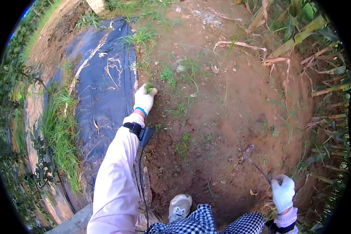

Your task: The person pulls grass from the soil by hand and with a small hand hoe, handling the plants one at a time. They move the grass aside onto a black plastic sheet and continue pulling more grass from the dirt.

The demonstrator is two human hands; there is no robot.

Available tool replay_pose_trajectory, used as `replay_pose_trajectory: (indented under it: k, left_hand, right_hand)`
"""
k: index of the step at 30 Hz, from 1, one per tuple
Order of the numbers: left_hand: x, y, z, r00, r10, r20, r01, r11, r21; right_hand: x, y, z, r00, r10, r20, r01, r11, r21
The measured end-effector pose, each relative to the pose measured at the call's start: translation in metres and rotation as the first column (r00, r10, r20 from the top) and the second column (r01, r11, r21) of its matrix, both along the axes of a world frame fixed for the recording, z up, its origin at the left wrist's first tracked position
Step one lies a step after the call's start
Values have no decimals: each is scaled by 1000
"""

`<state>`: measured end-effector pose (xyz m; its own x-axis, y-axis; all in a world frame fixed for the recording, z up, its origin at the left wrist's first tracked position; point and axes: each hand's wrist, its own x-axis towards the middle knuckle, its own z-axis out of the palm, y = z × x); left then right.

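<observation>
My left hand (144, 99), in a white glove, reaches forward over the edge of the dark plastic sheet (105, 84). Its fingers are closed around a small tuft of green weeds (148, 88). Low on the right, my right hand (282, 193), gloved as well, grips the end of a thin dark-handled tool (260, 171). The tool slants up and left, and its far end rests on or just over the soil; the shape of that end is hard to make out. Small weeds (168, 76) grow in the bare soil just right of my left hand.
Tall corn plants (300, 37) with dry leaves line the right side. Long grass (62, 124) grows along the sheet's left side. My shoe (180, 206) stands on the brown soil (238, 113). A cable (143, 175) hangs from the device on my left wrist.
</observation>
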<state>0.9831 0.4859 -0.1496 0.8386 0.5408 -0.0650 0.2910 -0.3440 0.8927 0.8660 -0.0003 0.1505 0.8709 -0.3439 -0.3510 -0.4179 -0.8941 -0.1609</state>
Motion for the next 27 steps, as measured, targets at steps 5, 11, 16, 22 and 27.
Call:
replay_pose_trajectory:
  k: [5, 11, 16, 22, 27]
  left_hand:
    - [24, -51, 48, 956, -252, -152, 295, 842, 452]
    - [52, -47, -3, 975, -200, 100, 168, 950, 264]
    - [48, 1, 9, 999, 37, -23, -29, 960, 279]
    - [88, -24, 24, 952, -152, -265, 284, 761, 583]
    - [92, -19, -1, 998, -29, 63, 26, 998, 50]
  right_hand:
    - [1, -6, -5, 1000, -12, -2, 12, 1000, 0]
    - [2, -3, -1, 998, -48, -26, 49, 998, 28]
    - [-3, -25, -13, 998, -64, -18, 65, 996, 56]
    - [6, -6, 0, 999, -33, -21, 33, 999, 31]
    - [3, -13, -4, 1000, 17, 16, -18, 999, 34]
